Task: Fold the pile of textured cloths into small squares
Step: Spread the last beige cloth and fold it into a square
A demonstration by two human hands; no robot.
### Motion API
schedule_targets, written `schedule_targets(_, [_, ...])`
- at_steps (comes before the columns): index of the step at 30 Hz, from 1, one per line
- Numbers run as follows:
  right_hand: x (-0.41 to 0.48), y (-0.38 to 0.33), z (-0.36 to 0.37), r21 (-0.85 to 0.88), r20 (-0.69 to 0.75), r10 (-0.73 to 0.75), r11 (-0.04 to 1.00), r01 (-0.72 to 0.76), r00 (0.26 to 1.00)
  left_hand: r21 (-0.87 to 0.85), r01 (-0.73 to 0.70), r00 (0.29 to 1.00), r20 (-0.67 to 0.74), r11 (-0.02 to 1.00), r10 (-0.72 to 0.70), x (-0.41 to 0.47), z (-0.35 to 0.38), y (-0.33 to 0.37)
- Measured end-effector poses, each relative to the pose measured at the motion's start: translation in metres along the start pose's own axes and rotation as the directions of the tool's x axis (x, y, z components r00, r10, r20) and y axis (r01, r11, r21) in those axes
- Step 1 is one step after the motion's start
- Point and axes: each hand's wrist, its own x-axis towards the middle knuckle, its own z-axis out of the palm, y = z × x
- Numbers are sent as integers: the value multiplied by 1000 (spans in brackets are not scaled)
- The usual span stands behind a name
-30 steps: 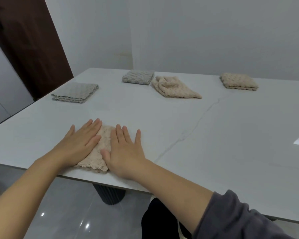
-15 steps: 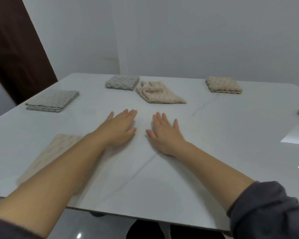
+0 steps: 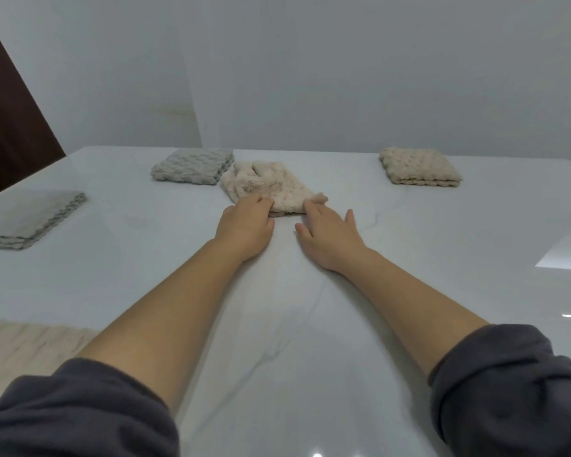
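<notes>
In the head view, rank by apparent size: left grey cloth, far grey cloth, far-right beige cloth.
Largest: left grey cloth, but it lies nearer the camera, so true size is unsure.
Then far grey cloth and far-right beige cloth: they look alike, so unranked.

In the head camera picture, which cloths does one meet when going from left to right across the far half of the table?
flat grey folded cloth → thick grey folded cloth → crumpled beige cloth → folded beige cloth
</notes>
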Motion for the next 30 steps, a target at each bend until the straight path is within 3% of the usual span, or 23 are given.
schedule_targets(4, [-2,3,-4,-139,-160,-2,990,-21,987,-40,-10,994,-110,999,5,-2,1,5])
schedule_targets(8, [-30,9,-8,-89,-264,-10,996,-14,965,-197,-35,994,-104,980,15,-31,0,15])
schedule_targets(14, [-98,21,-22,45,-285,-40,997,55,958,-272,-105,990,-123,957,73,-86,-4,34])
schedule_targets(20, [-131,22,-28,238,-213,8,970,44,977,-325,-117,990,-115,938,83,-111,-4,44])
schedule_targets(24, [-131,20,-33,398,-186,57,917,23,981,-277,-212,975,-119,937,186,-115,-1,43])
schedule_targets(30, [-128,16,-36,522,-252,41,847,100,967,-269,-140,968,-242,953,74,-107,-1,57])
